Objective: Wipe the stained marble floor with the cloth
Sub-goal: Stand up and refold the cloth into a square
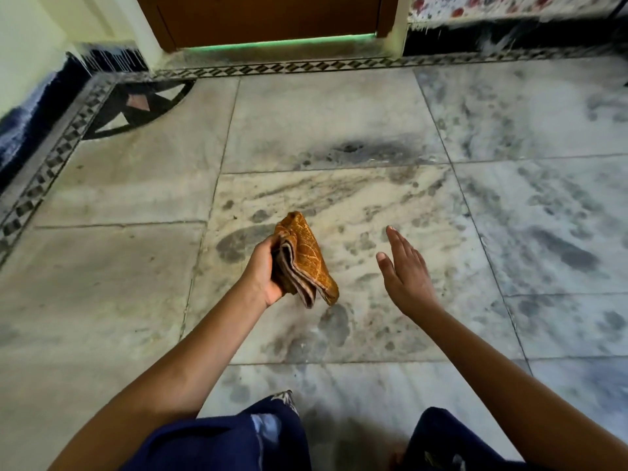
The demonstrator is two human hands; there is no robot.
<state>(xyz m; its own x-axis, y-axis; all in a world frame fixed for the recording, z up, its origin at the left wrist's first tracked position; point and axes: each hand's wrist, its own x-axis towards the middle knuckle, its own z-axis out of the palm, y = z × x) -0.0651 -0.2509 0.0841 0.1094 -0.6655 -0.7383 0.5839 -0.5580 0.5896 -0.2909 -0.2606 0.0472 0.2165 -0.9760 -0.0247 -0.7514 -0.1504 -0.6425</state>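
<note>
My left hand (261,273) grips a folded orange-brown patterned cloth (304,258) and holds it above the floor. My right hand (406,271) hovers to the right of the cloth, palm facing it, fingers straight and holding nothing. Below both hands lies the marble floor (339,113), marked with dark grey smudges and footprint-like stains (356,151) across the middle and right slabs.
A brown door (272,18) stands at the far end. A black-and-white patterned border (306,66) runs along the far and left edges of the floor. My knees in dark blue cloth (221,440) are at the bottom of the view.
</note>
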